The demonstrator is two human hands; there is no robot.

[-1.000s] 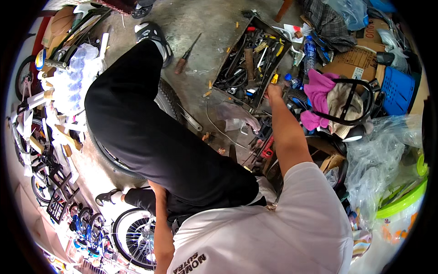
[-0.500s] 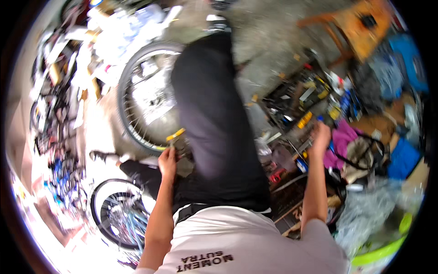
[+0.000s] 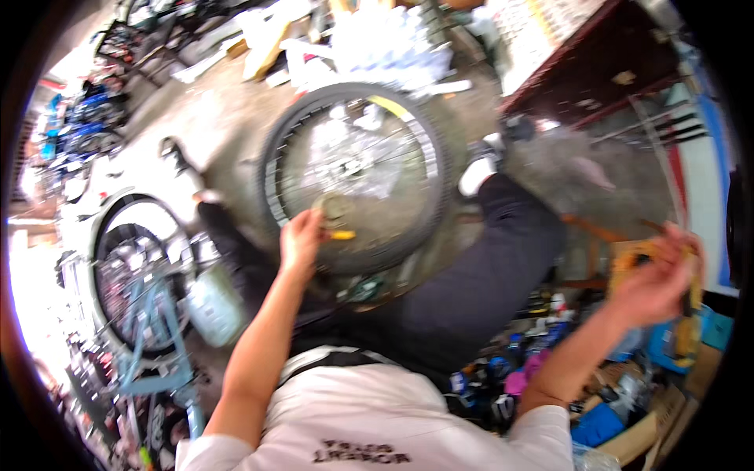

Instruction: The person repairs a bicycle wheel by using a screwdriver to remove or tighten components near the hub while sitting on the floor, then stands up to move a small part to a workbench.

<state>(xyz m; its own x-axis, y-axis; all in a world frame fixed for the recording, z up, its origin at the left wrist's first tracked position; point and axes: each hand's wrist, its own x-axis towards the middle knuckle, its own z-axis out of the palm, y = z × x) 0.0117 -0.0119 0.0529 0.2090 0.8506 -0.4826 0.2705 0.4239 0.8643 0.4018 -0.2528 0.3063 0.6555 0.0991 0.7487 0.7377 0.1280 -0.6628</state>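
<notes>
My left hand (image 3: 300,242) is closed around a small tool with a yellow end (image 3: 342,235), over the near rim of a bicycle wheel. Blur hides the tool's exact kind. Flat on the floor in front of me lies the wheel (image 3: 276,188), with a black tyre, thin spokes and a yellow patch on its rim. Off to the far right, my right hand (image 3: 656,279) is raised over an orange-brown wooden stool (image 3: 620,259). Its fingers are smeared by motion, so I cannot tell whether they hold anything.
My outstretched legs in dark trousers (image 3: 487,267) flank the wheel. At left stands a light-blue bicycle (image 3: 149,314). Plastic wrapping and cardboard scraps (image 3: 385,39) lie beyond the wheel. A dark red board (image 3: 589,71) is at the back right. Clutter with a blue box (image 3: 597,424) lies at lower right.
My view has swung toward the right. My right hand has moved from beside the tool tray out to the stool. My left hand still holds the yellow-ended tool, now over the wheel.
</notes>
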